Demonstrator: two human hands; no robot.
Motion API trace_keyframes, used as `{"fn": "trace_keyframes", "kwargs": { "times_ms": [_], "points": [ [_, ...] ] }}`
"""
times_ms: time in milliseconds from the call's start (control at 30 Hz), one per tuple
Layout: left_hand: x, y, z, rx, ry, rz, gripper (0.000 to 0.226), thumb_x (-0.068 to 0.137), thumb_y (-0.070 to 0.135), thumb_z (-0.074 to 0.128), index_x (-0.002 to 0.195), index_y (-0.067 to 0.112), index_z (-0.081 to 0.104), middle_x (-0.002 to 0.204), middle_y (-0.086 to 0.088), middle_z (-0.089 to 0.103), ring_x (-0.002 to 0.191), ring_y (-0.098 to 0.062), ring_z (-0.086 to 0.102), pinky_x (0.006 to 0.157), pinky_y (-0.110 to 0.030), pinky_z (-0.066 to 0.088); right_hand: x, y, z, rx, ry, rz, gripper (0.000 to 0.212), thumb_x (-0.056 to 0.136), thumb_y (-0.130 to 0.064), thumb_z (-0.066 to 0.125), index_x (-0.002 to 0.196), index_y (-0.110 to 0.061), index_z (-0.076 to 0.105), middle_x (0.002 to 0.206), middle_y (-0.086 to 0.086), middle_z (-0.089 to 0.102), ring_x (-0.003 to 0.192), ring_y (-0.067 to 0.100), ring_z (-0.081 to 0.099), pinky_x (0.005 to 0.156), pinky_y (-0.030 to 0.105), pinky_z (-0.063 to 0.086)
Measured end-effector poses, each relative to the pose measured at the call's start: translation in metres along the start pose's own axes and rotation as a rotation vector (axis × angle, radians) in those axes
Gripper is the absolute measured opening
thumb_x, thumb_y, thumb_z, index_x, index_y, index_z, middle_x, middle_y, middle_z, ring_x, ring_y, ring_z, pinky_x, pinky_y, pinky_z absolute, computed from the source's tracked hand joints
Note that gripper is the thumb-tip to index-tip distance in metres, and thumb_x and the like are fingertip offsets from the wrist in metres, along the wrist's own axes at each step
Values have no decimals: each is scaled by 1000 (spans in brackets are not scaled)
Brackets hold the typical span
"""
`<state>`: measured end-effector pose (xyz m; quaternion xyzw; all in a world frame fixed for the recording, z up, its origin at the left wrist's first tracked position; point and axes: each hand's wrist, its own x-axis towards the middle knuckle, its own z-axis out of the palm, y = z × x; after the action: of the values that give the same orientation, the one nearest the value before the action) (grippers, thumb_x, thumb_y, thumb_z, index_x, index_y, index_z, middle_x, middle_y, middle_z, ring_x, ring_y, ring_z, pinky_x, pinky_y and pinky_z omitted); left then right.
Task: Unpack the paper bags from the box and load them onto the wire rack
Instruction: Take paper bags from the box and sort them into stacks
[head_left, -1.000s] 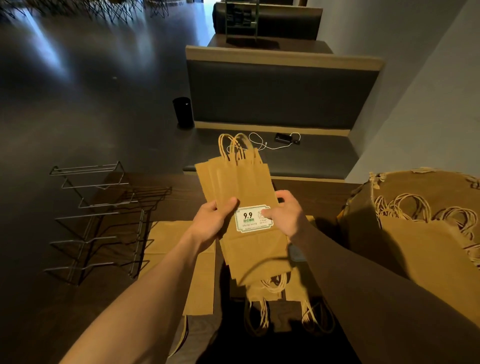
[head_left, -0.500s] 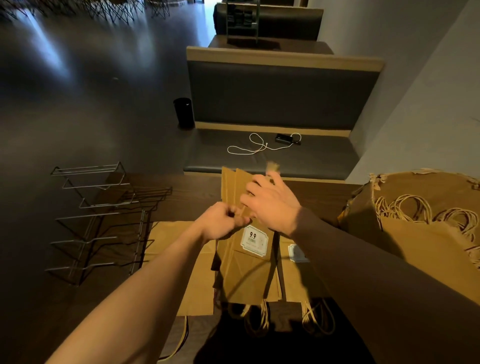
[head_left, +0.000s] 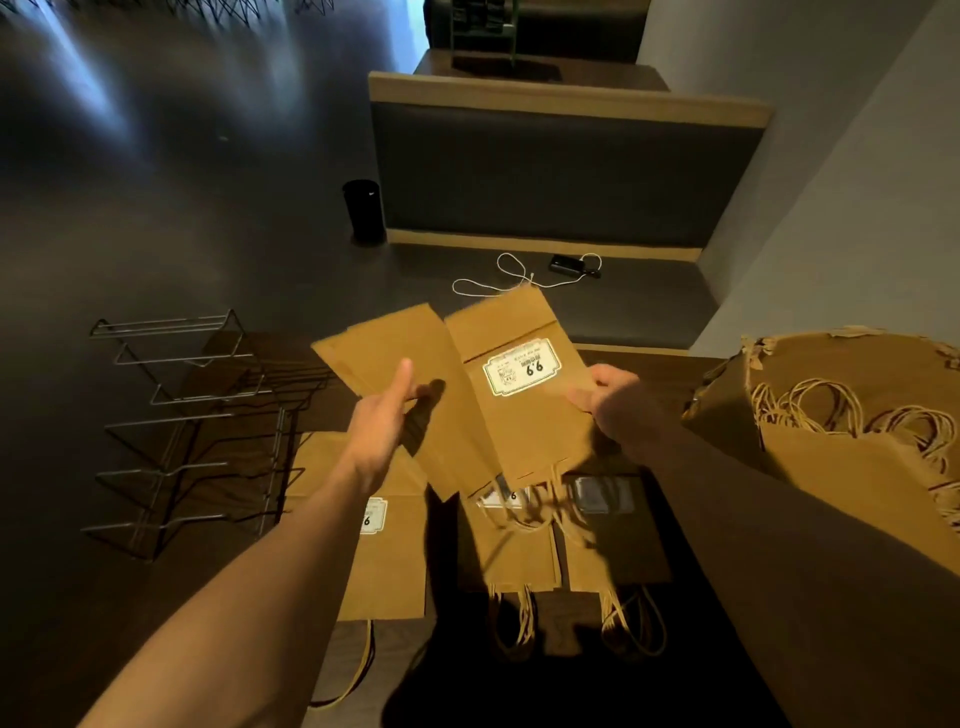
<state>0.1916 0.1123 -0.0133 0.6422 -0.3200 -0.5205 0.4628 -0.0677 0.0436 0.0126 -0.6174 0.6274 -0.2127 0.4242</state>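
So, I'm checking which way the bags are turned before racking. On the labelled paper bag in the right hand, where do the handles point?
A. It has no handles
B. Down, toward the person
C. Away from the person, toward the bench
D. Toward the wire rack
B: the labelled paper bag in the right hand has its twine handles hanging at the near edge, and its label reads upside down.

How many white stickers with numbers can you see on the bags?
4. One on the held bag, and one on each of three bags lying on the table: left, middle, right, which is blurred. More may be hidden.
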Motion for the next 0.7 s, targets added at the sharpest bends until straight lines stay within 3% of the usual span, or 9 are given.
{"fn": "trace_keyframes", "kwargs": {
  "times_ms": [133,200,267,333,400,467,533,600,700],
  "points": [
    [-4,-6,24,85,-46,15,48,85,63,62,105,21,76,101,2,76,104,-20,67,95,-34,50,-2,9,25,276,-155,194,33,97,-14,57,128,-8,51,118,12,63,97,25,63,74,33,53],
    [-1,-14,29,81,-47,-7,38,89,48,69,111,18,75,90,2,76,89,-22,70,75,-28,53,-7,14,32,304,-162,173,33,98,-15,55,129,-8,49,122,11,63,102,26,63,79,34,55],
    [-1,-18,33,8,-7,-26,27,92,20,70,116,9,72,81,0,73,68,-12,68,56,-21,50,-14,18,38,349,-169,184,32,99,-16,53,130,-11,48,122,8,63,107,27,63,89,41,54],
    [-2,-21,38,-61,28,-61,26,92,2,66,117,8,68,86,-4,73,55,-5,66,49,-17,48,-16,27,43,327,-182,196,38,96,-22,54,132,-11,48,120,6,65,110,26,62,97,48,49],
    [-2,-22,46,-62,24,-86,27,92,-1,65,116,12,66,85,-9,71,46,-2,60,43,-16,44,-17,36,44,334,-166,231,42,93,-22,55,133,-9,50,116,5,66,105,24,63,94,45,51],
    [1,-24,52,-19,14,-86,28,90,-1,68,115,11,68,90,-10,72,52,-4,63,46,-16,47,-22,41,40,356,-100,264,34,96,-12,53,130,-7,52,110,8,64,93,18,61,75,31,51],
    [2,-28,58,-9,35,-94,28,90,-2,67,114,11,70,89,-5,72,64,-8,66,53,-16,51,-23,57,34,426,-14,363,38,97,-9,53,134,-16,48,107,11,57,87,19,56,63,28,45],
    [4,-34,60,22,76,-101,26,92,-2,64,111,15,70,88,-4,70,71,-11,64,56,-15,53,-25,75,28,544,51,439,41,96,-7,54,135,-17,51,109,17,58,85,24,57,61,32,46],
    [10,-43,57,126,64,-91,31,94,-1,62,108,26,68,112,-9,67,93,-19,65,76,-26,57,-29,97,23,531,119,475,35,95,-2,53,127,-13,59,98,10,65,86,24,60,67,35,49]
  ]
}}
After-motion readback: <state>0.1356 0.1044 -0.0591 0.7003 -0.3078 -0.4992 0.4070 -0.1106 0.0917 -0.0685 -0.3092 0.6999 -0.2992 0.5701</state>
